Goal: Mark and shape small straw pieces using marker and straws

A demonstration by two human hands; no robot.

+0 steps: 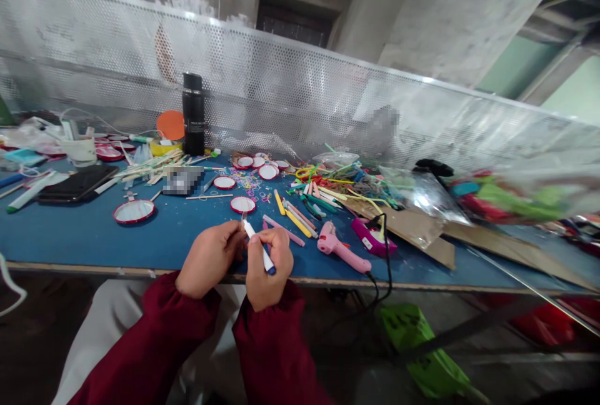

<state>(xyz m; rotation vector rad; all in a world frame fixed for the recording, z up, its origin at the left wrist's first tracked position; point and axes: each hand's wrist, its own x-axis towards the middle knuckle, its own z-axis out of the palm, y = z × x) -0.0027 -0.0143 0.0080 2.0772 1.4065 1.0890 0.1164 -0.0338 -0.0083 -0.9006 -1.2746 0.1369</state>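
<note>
My right hand is closed around a white marker with a dark blue end, which slants between the fingers. Beside it, my left hand has its fingers bent into a pinch at the front of the table. Just past the fingertips is a small round white disc with a red rim; a short stick runs from it towards my left fingers, which seem to hold it, partly hidden. A pink pen and a yellow marker lie right of my hands.
A pink glue gun with a black cord lies right, near a purple box. Another red-rimmed disc rests left. Behind stand a black flask, loose coloured bands and a perforated metal screen. Cardboard lies farther right.
</note>
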